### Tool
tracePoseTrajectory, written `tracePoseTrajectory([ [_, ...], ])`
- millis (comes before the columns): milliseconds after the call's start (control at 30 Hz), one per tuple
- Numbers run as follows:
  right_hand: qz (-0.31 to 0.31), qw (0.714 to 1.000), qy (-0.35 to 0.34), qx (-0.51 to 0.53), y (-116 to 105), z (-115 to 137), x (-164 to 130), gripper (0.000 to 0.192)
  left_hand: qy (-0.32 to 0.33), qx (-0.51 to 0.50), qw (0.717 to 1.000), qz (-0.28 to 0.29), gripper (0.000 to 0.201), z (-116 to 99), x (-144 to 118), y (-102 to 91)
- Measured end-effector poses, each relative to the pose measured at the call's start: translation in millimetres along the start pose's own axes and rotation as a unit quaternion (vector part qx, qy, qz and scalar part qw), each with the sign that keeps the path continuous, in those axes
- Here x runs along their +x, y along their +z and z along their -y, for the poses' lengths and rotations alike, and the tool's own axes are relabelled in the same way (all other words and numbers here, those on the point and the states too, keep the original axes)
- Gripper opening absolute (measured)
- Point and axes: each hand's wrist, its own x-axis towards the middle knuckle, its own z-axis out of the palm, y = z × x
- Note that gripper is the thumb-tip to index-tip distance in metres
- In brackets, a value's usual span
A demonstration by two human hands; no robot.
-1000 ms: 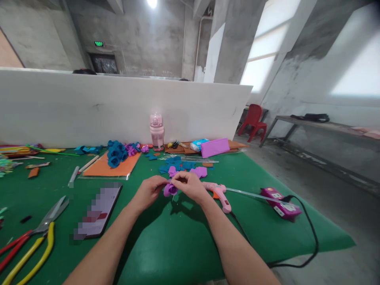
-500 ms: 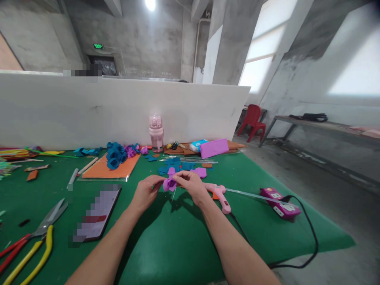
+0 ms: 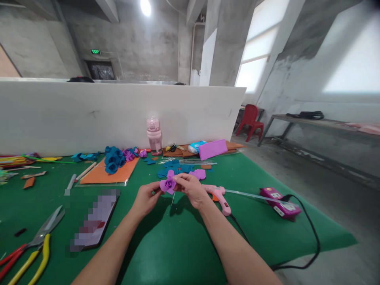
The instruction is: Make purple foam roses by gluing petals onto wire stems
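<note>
Both hands pinch a small purple foam rose: left hand beneath it, right hand closed on its side; a pink glue gun lies just right.

hands pinching purple foam flower

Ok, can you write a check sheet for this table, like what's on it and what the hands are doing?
Surface: green mat, covered table.
Job's things: purple foam rose on thin wire.
Clutter: pink glue gun, blue foam roses, pink bottle, scissors, yellow-handled pliers, phone.
Hands: left hand and right hand both pinch the rose.
Cables: black cord from purple power strip.
Surroundings: white partition, red chair.
</note>
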Motion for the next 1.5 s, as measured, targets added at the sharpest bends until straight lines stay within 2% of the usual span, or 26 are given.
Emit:
tracePoseTrajectory([
  [200,-0.009,1.000,-0.002,-0.030,0.2,0.9,0.4,0.029,-0.006,0.031,0.998,-0.046,0.021,-3.6,1.5,-2.4],
  [367,-0.018,0.999,0.008,-0.030,1.3,0.9,0.7,0.031,-0.014,0.038,0.998,-0.049,0.020,-3.0,1.2,-1.9],
  [533,-0.018,1.000,0.018,-0.004,1.7,2.1,0.0,0.029,-0.052,0.022,0.998,-0.043,0.023,5.8,0.3,2.1],
  [633,-0.017,1.000,0.017,-0.011,1.2,1.3,0.6,0.030,-0.086,-0.017,0.995,-0.043,0.025,5.2,1.0,3.2],
  [900,0.008,0.999,-0.023,0.028,3.5,0.8,-0.1,0.028,-0.182,-0.153,0.971,-0.029,0.030,-13.6,5.1,4.8],
  [1167,-0.026,0.998,-0.016,0.051,9.4,-0.8,-1.8,0.028,-0.198,-0.200,0.959,-0.026,0.031,-9.9,3.7,9.8],
  [1333,0.013,0.991,0.051,0.127,10.8,1.7,-3.3,0.028,-0.210,-0.232,0.949,-0.040,0.032,-9.9,2.7,10.8],
  [1400,0.025,0.989,0.054,0.135,11.3,3.2,-3.8,0.027,-0.203,-0.219,0.953,-0.052,0.028,-8.4,2.6,10.2],
  [1500,0.007,0.993,0.037,0.109,12.5,3.9,-4.2,0.029,-0.168,-0.162,0.970,-0.060,0.022,-6.2,3.0,8.3],
])
